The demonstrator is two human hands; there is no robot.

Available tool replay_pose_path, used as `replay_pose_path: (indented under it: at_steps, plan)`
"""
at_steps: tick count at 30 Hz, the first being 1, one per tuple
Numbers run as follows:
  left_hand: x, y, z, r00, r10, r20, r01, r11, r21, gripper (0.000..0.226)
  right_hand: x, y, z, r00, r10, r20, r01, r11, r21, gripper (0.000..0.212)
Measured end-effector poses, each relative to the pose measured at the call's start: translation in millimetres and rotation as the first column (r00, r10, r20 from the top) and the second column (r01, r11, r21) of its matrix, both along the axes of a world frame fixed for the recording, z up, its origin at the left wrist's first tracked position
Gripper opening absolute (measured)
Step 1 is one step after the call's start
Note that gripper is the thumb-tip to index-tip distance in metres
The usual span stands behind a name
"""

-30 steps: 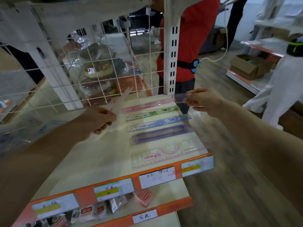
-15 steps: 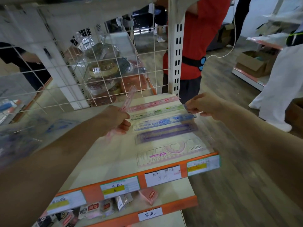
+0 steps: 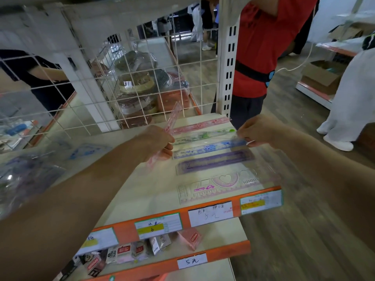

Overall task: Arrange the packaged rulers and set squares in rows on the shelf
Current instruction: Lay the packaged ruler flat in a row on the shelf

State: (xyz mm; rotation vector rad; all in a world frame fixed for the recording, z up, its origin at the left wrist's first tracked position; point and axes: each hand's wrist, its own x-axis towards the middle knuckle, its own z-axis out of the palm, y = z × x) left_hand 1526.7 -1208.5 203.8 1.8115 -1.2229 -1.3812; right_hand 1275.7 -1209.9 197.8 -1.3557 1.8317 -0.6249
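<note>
On the cream shelf (image 3: 154, 191) several packaged rulers lie in rows: a pink ruler (image 3: 200, 124) at the back, then a green ruler (image 3: 203, 135), a blue ruler (image 3: 209, 148), a purple ruler (image 3: 215, 161) and a clear stencil ruler set (image 3: 221, 184) at the front. My left hand (image 3: 156, 142) is shut on another pink packaged ruler (image 3: 172, 120), which tilts up toward the wire grid. My right hand (image 3: 261, 130) pinches the right end of the blue ruler's clear wrapper.
A white wire grid (image 3: 101, 82) backs the shelf, with wrapped goods behind it. A white slotted upright (image 3: 228, 63) stands at the back right corner. A person in a red shirt (image 3: 267, 41) stands just beyond. An orange price strip (image 3: 213, 214) edges the shelf; small boxes (image 3: 125, 252) lie below.
My right hand has moved from the back pink ruler's end down to the blue ruler's end. My left hand has carried its pink ruler rightward, closer to the rows.
</note>
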Motion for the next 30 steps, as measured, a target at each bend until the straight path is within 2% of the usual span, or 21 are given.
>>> replay_pose_path:
  at_steps: [4, 8, 11, 14, 24, 27, 30]
  plan:
    - [6, -1, -1, 1.0, 0.004, 0.008, -0.004, 1.0, 0.019, 0.007, -3, -2, 0, 0.997, 0.054, -0.062, -0.054, 0.999, -0.006, 0.008]
    - [11, -1, 0, 0.999, -0.014, 0.034, 0.013, 1.0, 0.011, 0.013, -11, -1, 12, 0.998, 0.054, 0.036, -0.053, 0.998, -0.035, 0.006]
    - [14, 2, 5, 0.995, -0.038, 0.095, 0.042, 0.998, -0.038, 0.015, -11, -1, 20, 0.983, 0.137, 0.126, -0.141, 0.99, 0.023, 0.007]
    - [15, 5, 7, 0.997, -0.038, 0.072, 0.04, 0.999, -0.023, 0.016, -4, -3, 22, 0.974, 0.18, 0.14, -0.192, 0.978, 0.084, 0.009]
    - [16, 9, 5, 0.986, -0.05, 0.156, 0.058, 0.997, -0.046, 0.013, 8, -13, 22, 0.982, 0.144, 0.122, -0.165, 0.97, 0.18, 0.019]
    - [17, 9, 2, 0.958, -0.135, 0.252, 0.152, 0.987, -0.049, 0.016, 10, -18, 18, 0.989, 0.133, 0.067, -0.143, 0.976, 0.167, 0.019]
    - [17, 11, 0, 0.877, -0.301, 0.374, 0.324, 0.946, 0.003, 0.03, 12, -22, 14, 0.99, 0.141, -0.028, -0.136, 0.98, 0.148, 0.018]
